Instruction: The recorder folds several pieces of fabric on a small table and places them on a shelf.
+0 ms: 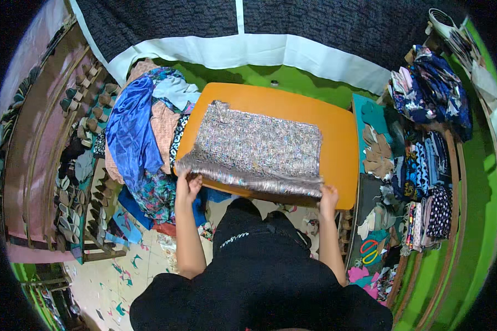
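A piece of speckled grey, multicoloured fabric (265,143) lies spread on the orange table (337,138). Its near edge is turned over into a shiny, darker fold along the table's front. At the left end of that fold, my left hand (191,186) grips the cloth with fingers closed. My right hand (328,199) pinches the fold's other end, near the table's front right corner. Between the hands the edge looks stretched fairly straight. Both thumbs and fingertips are partly hidden by the fabric.
Piled cloth, with a blue satin piece (130,124) on top, stands against the table's left side. Shoe racks (74,204) line the far left. At right are fabric scraps (378,151), scissors with red and yellow handles (370,252) and folded fabrics (425,165). Cuttings litter the floor.
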A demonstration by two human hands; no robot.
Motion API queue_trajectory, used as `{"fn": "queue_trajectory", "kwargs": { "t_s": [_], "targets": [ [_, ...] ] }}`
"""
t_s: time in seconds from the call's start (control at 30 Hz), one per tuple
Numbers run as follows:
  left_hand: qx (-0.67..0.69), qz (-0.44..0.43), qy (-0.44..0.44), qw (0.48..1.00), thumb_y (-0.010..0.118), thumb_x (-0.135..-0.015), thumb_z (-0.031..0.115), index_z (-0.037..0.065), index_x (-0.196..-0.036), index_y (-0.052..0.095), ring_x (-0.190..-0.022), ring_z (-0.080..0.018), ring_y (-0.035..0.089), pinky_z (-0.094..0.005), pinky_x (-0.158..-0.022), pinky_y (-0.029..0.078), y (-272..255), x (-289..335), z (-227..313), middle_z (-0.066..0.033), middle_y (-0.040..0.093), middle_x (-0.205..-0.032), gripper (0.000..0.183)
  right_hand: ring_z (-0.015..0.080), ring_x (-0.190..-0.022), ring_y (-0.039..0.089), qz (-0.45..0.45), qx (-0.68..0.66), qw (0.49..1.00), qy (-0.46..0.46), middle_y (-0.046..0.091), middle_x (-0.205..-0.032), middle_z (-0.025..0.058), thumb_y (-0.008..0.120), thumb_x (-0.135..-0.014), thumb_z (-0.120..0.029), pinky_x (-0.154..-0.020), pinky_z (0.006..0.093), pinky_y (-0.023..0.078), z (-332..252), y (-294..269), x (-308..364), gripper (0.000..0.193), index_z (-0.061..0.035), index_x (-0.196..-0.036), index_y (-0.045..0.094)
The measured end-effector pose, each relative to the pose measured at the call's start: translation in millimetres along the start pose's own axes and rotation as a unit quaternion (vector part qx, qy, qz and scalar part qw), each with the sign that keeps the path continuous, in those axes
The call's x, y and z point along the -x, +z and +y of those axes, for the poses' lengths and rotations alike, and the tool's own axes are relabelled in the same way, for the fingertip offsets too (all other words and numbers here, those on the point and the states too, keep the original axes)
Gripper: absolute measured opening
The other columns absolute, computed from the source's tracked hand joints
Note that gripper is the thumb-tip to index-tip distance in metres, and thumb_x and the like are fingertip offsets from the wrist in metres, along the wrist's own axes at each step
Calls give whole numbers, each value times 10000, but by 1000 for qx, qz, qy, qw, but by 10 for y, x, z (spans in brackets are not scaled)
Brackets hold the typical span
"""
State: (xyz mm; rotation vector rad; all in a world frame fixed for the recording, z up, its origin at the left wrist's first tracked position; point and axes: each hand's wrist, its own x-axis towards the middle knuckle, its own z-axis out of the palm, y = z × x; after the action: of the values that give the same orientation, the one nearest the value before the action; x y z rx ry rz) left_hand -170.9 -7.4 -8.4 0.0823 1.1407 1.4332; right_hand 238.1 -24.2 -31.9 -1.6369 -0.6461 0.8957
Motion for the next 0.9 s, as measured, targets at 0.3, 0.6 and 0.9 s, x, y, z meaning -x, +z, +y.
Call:
{"fn": "queue_trajectory", "kwargs": {
  "t_s": [0.3, 0.6, 0.9],
  "targets": [
    [-92, -111, 22, 989, 531, -794, 319, 60, -1014, 480, -806, -195, 553, -292, -688, 454, 1290, -1289, 674, -77, 537, -921, 344, 185, -649, 525, 15, -106, 993, 50, 513, -775, 82, 524, -789, -171, -546, 305, 444, -718, 897, -1409, 231, -34, -956, 444],
    [-529, -73, 329, 779, 622, -650, 222, 6, -958, 538, -898, -283, 512, -334, -813, 391, 935, -2405, 130, -148, 535, -964, 386, 334, -1028, 397, 13, 353, 915, -194, 432, -1078, 216, 579, -696, -216, -891, 401, 300, 31, 1812, -1367, 467, 32, -1065, 434],
    [-630, 50, 310, 710, 637, -654, 245, -16, -1066, 461, -1050, -335, 392, -371, -894, 317, 884, -2509, 358, -206, 425, -1119, 519, 374, -1114, 274, 34, 481, 865, -139, 330, -1178, 221, 593, -640, -146, -928, 466, 220, -311, 2364, -1182, 491, 1, -1080, 432]
  ]
}}
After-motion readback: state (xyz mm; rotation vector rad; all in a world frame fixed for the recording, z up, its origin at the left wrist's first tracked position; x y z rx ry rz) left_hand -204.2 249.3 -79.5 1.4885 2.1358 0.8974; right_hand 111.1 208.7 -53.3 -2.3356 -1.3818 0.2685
